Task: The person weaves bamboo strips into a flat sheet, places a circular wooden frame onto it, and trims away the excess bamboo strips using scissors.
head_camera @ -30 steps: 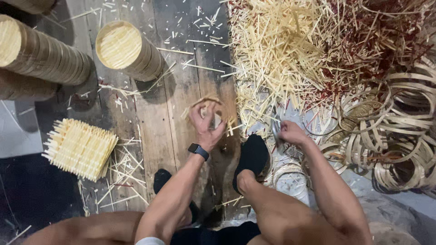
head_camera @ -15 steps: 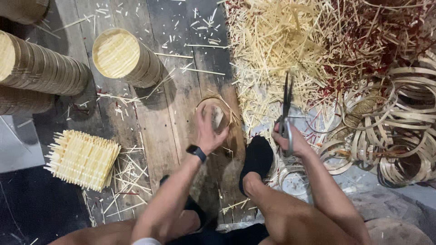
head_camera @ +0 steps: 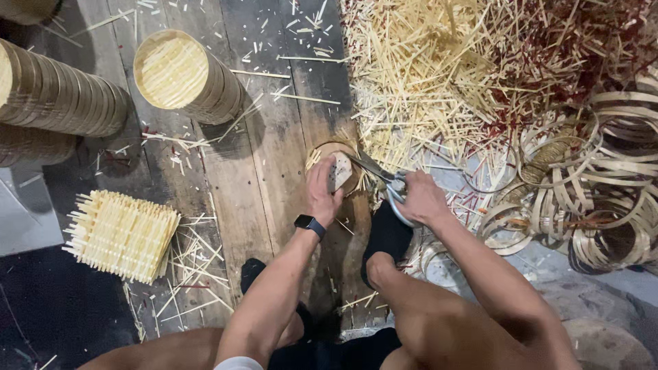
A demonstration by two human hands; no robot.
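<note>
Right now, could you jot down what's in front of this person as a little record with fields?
Left hand: left hand presses down on a small round bamboo hoop on the wooden floor
Right hand: right hand grips scissors, blades at the hoop
Upper right: heap of bamboo sticks
Right: pile of bamboo rings
Left: stacked round trays; square stick mat

rough wooden floor, metal scissors

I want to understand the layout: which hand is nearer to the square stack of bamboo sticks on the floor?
Left. The left hand is right of the square stick stack; the right hand, holding scissors, is farther right.
</note>
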